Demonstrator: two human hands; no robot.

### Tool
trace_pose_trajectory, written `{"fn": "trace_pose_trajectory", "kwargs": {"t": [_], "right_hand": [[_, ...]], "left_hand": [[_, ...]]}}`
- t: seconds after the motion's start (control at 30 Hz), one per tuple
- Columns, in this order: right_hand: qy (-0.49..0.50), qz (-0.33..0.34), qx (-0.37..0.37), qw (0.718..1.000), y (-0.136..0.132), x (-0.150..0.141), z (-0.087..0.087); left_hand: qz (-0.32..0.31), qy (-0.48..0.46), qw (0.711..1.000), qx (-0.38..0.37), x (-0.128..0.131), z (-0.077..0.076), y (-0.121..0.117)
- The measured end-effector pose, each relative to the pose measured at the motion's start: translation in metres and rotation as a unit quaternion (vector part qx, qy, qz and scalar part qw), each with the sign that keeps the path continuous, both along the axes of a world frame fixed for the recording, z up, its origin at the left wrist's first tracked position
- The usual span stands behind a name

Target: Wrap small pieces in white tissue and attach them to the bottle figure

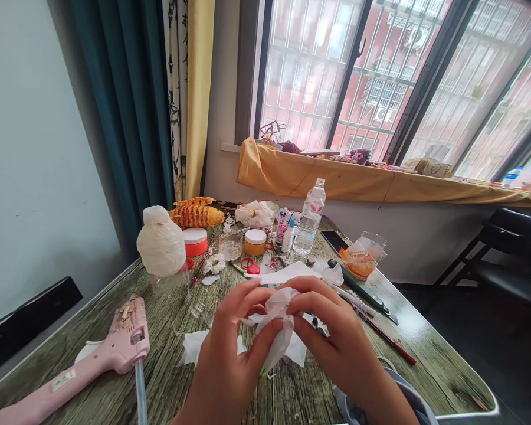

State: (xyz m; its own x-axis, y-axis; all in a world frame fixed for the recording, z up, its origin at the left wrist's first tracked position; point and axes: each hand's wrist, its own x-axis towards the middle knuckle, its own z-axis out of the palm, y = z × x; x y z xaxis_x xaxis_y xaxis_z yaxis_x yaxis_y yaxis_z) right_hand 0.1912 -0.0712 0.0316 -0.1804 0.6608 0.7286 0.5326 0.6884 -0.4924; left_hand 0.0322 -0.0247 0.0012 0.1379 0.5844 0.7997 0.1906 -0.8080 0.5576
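Observation:
My left hand (230,354) and my right hand (336,336) meet over the wooden table (429,366), both pinching a crumpled piece of white tissue (278,324). The fingers of each hand are closed on it from either side. More white tissue (194,347) lies flat on the table under my hands. A pink hot-glue gun (97,357) rests to the left, its nozzle pointing towards me.
A white wrapped ball (160,242) stands on a clear holder. Behind it are orange-lidded jars (195,241), a water bottle (310,217), small bottles, a plastic bag (363,255), scissors and pens. A dark chair (508,248) is at the right.

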Motion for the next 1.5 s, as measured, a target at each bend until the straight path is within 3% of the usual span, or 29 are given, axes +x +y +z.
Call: {"fn": "trace_pose_trajectory", "kwargs": {"t": [0.1, 0.23, 0.53, 0.73, 0.93, 1.2, 1.5], "right_hand": [[0.003, 0.003, 0.0, 1.0, 0.0, 0.001, 0.0], [0.001, 0.0, 0.006, 1.0, 0.0, 0.002, 0.001], [0.015, 0.006, 0.019, 1.0, -0.002, -0.001, 0.003], [-0.014, 0.011, 0.018, 1.0, -0.002, -0.002, -0.001], [-0.018, 0.003, 0.03, 0.999, -0.001, -0.003, -0.002], [-0.025, -0.032, 0.052, 0.998, 0.0, -0.001, -0.001], [-0.026, -0.003, 0.045, 0.999, 0.002, 0.0, -0.004]], "left_hand": [[-0.031, 0.045, 0.997, 0.061, -0.003, 0.0, 0.002], [-0.021, 0.099, 0.983, 0.152, -0.008, 0.007, 0.003], [-0.029, 0.08, 0.991, 0.103, -0.005, 0.015, -0.007], [0.015, 0.032, 0.997, 0.067, -0.003, 0.016, -0.009], [-0.014, 0.103, 0.983, 0.149, -0.01, 0.013, -0.009], [-0.026, 0.145, 0.982, 0.122, -0.011, 0.011, -0.002], [-0.033, 0.162, 0.981, 0.098, -0.008, 0.004, 0.002]]}}
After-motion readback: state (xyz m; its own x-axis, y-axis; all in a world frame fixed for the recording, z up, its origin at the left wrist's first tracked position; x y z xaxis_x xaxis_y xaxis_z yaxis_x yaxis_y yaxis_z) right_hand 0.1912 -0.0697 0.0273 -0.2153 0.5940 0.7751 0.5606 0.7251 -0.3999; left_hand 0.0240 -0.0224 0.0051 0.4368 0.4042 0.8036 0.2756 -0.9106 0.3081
